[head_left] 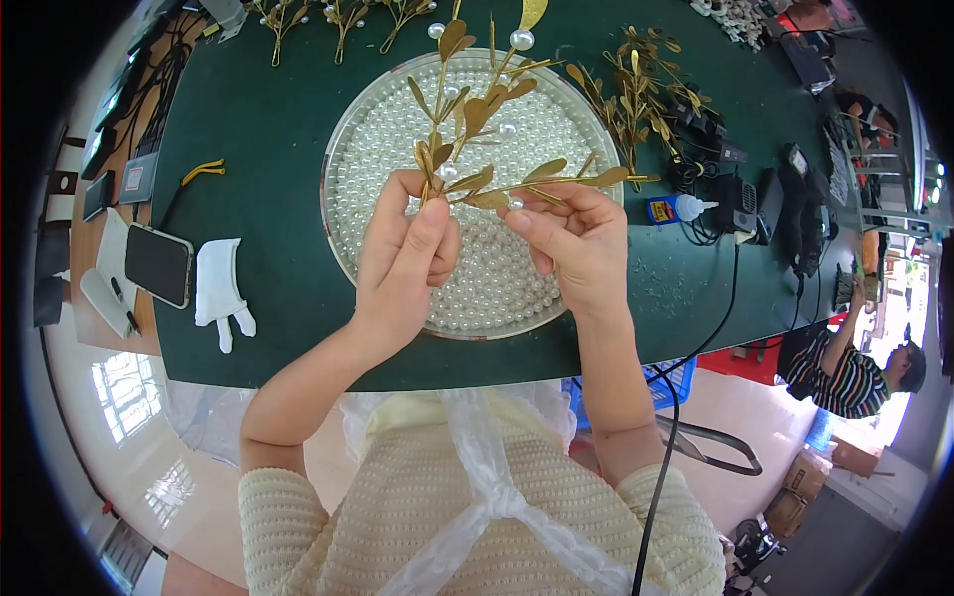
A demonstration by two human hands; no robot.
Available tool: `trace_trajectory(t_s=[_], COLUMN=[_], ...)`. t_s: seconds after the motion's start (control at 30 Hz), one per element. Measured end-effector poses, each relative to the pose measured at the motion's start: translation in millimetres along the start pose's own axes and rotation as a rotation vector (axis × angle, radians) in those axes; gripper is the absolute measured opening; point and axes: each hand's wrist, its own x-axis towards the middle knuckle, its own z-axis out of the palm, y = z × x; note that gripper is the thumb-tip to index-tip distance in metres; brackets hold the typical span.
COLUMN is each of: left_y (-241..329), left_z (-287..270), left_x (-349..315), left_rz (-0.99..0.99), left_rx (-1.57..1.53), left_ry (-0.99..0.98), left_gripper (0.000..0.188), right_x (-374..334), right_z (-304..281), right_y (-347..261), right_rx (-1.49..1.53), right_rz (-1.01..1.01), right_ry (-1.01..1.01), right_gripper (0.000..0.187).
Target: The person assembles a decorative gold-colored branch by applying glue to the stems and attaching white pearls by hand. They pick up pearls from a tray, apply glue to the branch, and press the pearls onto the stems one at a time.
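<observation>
Over a round tray (331, 214) of loose white pearl beads (477, 288), both my hands hold one gold leaf spray (475, 114) dotted with pearls. My left hand (402, 258) pinches the base of the spray, where its branches meet. My right hand (586, 243) is closed with thumb and fingers at a pearl (516, 204) on the branch that stretches to the right. The other branches rise upward and away from me. My fingers partly cover the stem at both grips.
Gold sprays lie at the back left (343, 25) and right (636, 94). A glue bottle (678, 209) and black adapter (735, 204) sit right. Left are a phone (159, 263), white glove (219, 288) and yellow-handled pliers (203, 172). A cable (676, 397) hangs over the edge. Another person (845, 372) is far right.
</observation>
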Motion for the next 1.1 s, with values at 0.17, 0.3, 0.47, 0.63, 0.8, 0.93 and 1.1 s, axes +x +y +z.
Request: trace_trajectory(t_s=[0.17,0.3,0.47,0.63,0.8,0.93,1.1], left_y=[-1.6,-1.0,-0.9,-0.7,-1.8,-3.3,-3.6], left_z=[-0.9,-0.1,0.6,-0.3,-0.4,-1.3,0.3], left_x=[1.4,0.9,0.3,0.2,0.8,2.3,2.8], left_rz=[-0.006,0.001,0.001,0.003,0.004,-0.010,-0.036], left_rx=[0.005,0.022,0.026,0.044,0.054,0.013,-0.034], left_ry=[-0.005,-0.012,-0.014,-0.023,-0.030,-0.047,-0.038], left_gripper=[0.020,0.019,0.020,0.020,0.020,0.018,0.018], right_x=[0.3,-0.4,-1.2,-1.1,-2.3,-4.3,-5.5], right_z=[-0.5,-0.8,-0.4,-1.4,0.8,1.0,1.4], right_y=[-0.1,-1.4,-1.9,-2.6,-3.2,-2.7,1.6], right_rx=[-0.006,-0.024,-0.044,-0.062,-0.073,-0.142,-0.243], right_rz=[0.008,0.014,0.027,0.041,0.040,-0.009,-0.117], right_ry=[0.005,0.003,-0.007,-0.031,-0.035,-0.038,-0.034], right_gripper=[0.026,0.028,0.028,0.027,0.025,0.022,0.019])
